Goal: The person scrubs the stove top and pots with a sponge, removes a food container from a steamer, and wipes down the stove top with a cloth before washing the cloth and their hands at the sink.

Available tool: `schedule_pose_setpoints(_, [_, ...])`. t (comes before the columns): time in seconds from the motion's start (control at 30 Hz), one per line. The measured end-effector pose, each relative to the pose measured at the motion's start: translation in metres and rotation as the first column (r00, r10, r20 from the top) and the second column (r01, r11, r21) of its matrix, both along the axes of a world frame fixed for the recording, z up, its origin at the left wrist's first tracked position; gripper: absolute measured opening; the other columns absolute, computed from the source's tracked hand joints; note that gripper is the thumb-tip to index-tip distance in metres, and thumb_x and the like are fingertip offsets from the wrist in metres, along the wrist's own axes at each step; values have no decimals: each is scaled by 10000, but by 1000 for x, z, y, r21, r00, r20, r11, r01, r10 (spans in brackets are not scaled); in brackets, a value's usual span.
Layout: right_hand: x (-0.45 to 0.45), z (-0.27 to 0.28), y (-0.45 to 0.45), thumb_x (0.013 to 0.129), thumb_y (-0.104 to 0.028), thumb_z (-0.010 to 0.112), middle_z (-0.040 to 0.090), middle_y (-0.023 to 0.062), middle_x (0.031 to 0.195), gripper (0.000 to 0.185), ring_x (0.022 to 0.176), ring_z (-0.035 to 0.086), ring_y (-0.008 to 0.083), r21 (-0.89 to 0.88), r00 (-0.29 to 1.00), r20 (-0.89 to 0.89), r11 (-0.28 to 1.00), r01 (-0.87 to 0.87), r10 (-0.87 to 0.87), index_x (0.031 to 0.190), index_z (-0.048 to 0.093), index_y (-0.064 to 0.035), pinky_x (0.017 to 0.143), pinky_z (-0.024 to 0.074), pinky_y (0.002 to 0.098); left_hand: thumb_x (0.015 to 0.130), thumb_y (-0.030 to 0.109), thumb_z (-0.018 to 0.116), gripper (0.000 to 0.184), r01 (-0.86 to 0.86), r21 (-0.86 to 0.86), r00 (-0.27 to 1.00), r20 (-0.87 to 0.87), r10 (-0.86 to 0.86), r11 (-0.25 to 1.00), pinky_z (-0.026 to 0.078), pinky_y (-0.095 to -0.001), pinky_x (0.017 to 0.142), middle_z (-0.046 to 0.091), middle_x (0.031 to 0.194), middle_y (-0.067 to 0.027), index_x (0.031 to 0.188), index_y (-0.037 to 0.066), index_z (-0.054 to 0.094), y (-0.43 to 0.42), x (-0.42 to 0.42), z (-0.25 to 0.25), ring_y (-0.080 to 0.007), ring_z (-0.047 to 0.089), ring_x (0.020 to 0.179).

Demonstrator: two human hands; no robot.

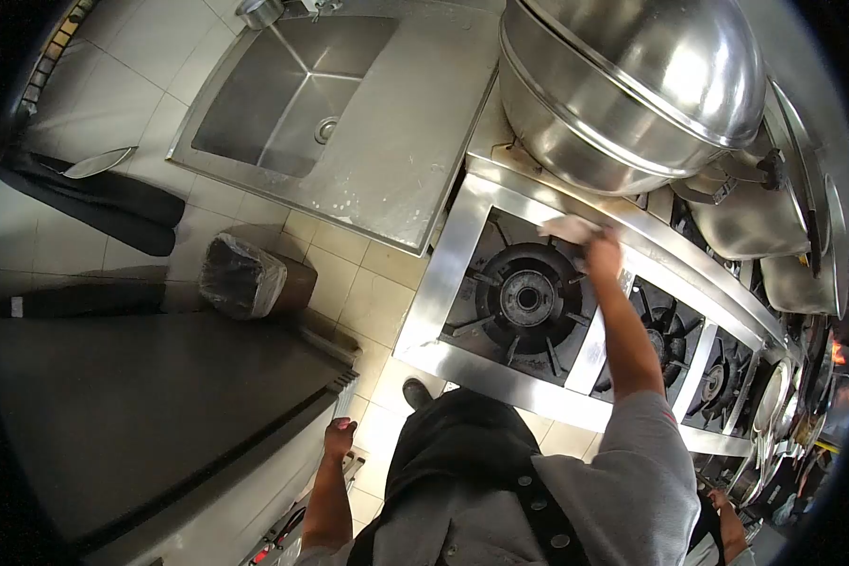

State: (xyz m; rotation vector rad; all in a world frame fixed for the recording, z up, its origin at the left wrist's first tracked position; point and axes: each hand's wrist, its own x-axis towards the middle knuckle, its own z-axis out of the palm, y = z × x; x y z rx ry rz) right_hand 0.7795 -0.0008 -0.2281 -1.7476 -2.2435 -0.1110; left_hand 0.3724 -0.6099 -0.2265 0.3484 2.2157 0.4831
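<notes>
Head view: right hand (604, 253) clutches cloth (566, 227) at gas stove (588, 358), apparently wiping; next stroke calls for flat contact; left hand (340, 438) curled, contents unclear.

the big pot (623, 94) at one o'clock is cut off up top, and the pink bit (343, 424) in the left hand (337, 440) at seven is too small to tell.

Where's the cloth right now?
In the head view, the pale cloth is right of centre, in the person's right hand, near the stove's back edge, between the leftmost burner and the big metal pot.
</notes>
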Motion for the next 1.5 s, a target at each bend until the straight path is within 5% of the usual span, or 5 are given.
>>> schedule_pose_setpoints(0.1, [73,81,-23,786,-246,584,628,189,933,234,869,626,330,-366,885,105,810,458,-453,884,645,-42,760,501,407,760,246,671,376,41,-50,999,2,-41,998,476,-322,833,646,980,-147,1020,-15,596,7,2,9,-233,616,926])
schedule_pose_setpoints(0.37, [-104,-47,16,742,-175,581,631,152,862,154,833,599,329,-17,978,158,991,-135,136,772,643,-37,747,476,433,762,257,677,364,17,17,1000,-25,-17,1000,484,-311,801,653,958,-142,988,-19,602,45,18,41,-223,625,893])
schedule_pose_setpoints(0.6, [-241,134,-20,807,-196,544,589,217,795,245,803,564,400,183,632,-722,959,-218,281,922,658,-13,746,447,455,819,133,654,258,-58,442,997,70,31,895,458,-263,787,625,953,-50,1031,7,580,133,13,84,-128,570,891])
schedule_pose_setpoints(0.93, [-338,112,-39,814,-195,483,579,196,990,266,948,539,340,257,871,-77,854,-452,485,944,618,-7,909,374,456,824,108,638,253,-96,609,985,170,-12,788,463,-268,760,623,967,-49,1053,15,584,206,-66,103,-129,568,889])
schedule_pose_setpoints(1.5, [-325,143,-145,767,-84,529,545,102,1115,267,1075,474,280,-198,790,-434,809,-553,433,1024,592,-56,965,339,396,848,223,613,232,-87,544,968,243,-58,835,398,-261,651,598,937,9,1023,76,581,294,-171,113,-98,532,823])
